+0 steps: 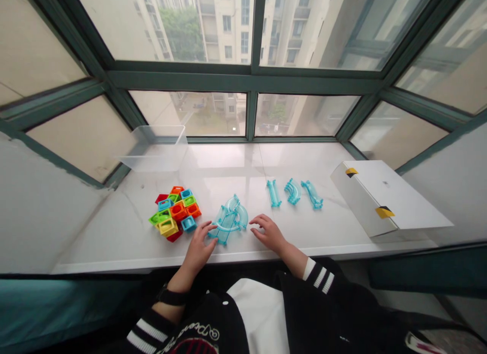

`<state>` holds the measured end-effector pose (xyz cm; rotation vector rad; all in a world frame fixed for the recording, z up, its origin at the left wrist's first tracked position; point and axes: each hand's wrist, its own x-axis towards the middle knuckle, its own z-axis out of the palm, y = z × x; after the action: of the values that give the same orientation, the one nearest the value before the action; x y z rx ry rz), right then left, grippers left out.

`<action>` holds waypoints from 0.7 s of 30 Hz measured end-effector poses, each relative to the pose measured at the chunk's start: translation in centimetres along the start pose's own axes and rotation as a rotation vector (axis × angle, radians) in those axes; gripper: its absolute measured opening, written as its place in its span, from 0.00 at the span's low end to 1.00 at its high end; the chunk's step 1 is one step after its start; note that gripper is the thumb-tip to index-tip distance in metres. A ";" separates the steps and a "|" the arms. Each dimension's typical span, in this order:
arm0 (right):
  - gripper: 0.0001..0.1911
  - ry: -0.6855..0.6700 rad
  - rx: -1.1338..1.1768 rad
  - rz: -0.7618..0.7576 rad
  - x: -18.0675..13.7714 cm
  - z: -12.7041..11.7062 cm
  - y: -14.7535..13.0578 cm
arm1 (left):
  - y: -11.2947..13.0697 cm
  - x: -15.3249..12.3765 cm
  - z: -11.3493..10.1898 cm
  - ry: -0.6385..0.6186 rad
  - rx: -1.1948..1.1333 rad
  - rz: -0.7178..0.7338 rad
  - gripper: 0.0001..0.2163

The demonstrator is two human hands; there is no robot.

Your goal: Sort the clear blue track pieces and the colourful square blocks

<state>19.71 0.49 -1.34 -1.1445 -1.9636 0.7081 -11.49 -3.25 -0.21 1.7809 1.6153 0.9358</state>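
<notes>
Your left hand (200, 245) is part-open, fingertips at the left side of the blue track pile (228, 219); whether it grips a piece, you cannot tell from here. Your right hand (269, 235), loosely open and holding nothing, is just beside the pile's right side. The pile lies near the front edge of the white ledge (114, 232), with bare surface between it and three loose track pieces (293, 191). Coloured blocks (178, 211) sit close by your left hand. The white box (411, 191) is well apart, its lid mark too small to read. Script on your jacket (205, 313) starts "@P".
</notes>
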 end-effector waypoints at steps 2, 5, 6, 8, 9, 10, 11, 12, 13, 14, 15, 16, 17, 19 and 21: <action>0.12 -0.022 -0.019 -0.050 0.5 0.7 -0.7 | 0.0 0.0 0.5 -0.024 0.004 0.010 0.15; 0.14 -0.062 -0.068 -0.088 1.0 1.6 -1.0 | -0.2 0.0 1.1 -0.057 0.004 0.042 0.15; 0.15 -0.075 -0.092 -0.089 1.0 1.8 -1.0 | -0.3 0.0 1.3 -0.064 0.002 0.056 0.16; 0.15 -0.093 -0.138 -0.091 1.0 2.3 -0.9 | -0.4 -0.2 1.7 -0.069 -0.004 0.077 0.17; 0.15 -0.099 -0.156 -0.096 1.0 2.5 -0.8 | -0.4 -0.2 1.9 -0.069 -0.006 0.084 0.18; 0.14 -0.104 -0.172 -0.105 0.9 2.7 -0.6 | -0.4 -0.3 2.0 -0.068 -0.008 0.087 0.19; 0.14 -0.106 -0.186 -0.113 0.9 2.9 -0.5 | -0.4 -0.3 2.2 -0.065 -0.009 0.089 0.20; 0.13 -0.103 -0.197 -0.119 0.9 3.0 -0.4 | -0.4 -0.4 2.3 -0.060 -0.010 0.091 0.21; 0.11 -0.097 -0.205 -0.122 0.9 3.2 -0.3 | -0.3 -0.4 2.4 -0.054 -0.010 0.092 0.22; 0.10 -0.089 -0.207 -0.120 0.9 3.3 -0.3 | -0.3 -0.5 2.6 -0.051 -0.010 0.093 0.23; 0.09 -0.081 -0.201 -0.115 0.9 3.3 -0.3 | -0.2 -0.5 2.6 -0.050 -0.012 0.093 0.25; 0.09 -0.073 -0.183 -0.104 1.0 3.3 -0.3 | -0.2 -0.5 2.7 -0.053 -0.013 0.092 0.26; 0.09 -0.065 -0.154 -0.086 1.0 3.3 -0.4 | -0.2 -0.5 2.8 -0.057 -0.015 0.091 0.27; 0.10 -0.047 -0.071 -0.034 1.1 3.1 -0.6 | -0.3 -0.6 2.9 -0.065 -0.017 0.087 0.27; 0.10 -0.028 0.026 0.028 1.2 2.9 -0.7 | -0.5 -0.6 3.0 -0.066 -0.018 0.088 0.27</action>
<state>16.65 0.98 -2.09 -1.1542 -1.9595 0.7664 -9.42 -3.61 -2.47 1.8637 1.4945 0.9182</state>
